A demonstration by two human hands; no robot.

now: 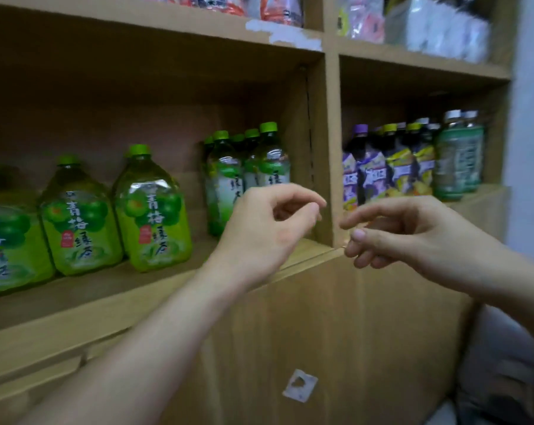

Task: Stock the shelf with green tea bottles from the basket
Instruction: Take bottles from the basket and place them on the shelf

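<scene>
Several slim green tea bottles (228, 176) with green caps stand in a cluster at the right end of the wooden shelf (130, 286). Wider green plum tea bottles (153, 210) stand in a row to their left. My left hand (265, 228) hovers just in front of the slim bottles, fingers loosely curled, holding nothing. My right hand (406, 234) hangs level with the shelf edge by the upright divider (331, 142), fingers relaxed and empty. The basket is out of view.
The right compartment holds purple and yellow labelled bottles (385, 167) and green jars (458, 161). Packaged goods (412, 23) fill the shelf above. Closed cabinet doors (336, 332) lie below the shelf. A grey cloth shape (501, 369) sits at the lower right.
</scene>
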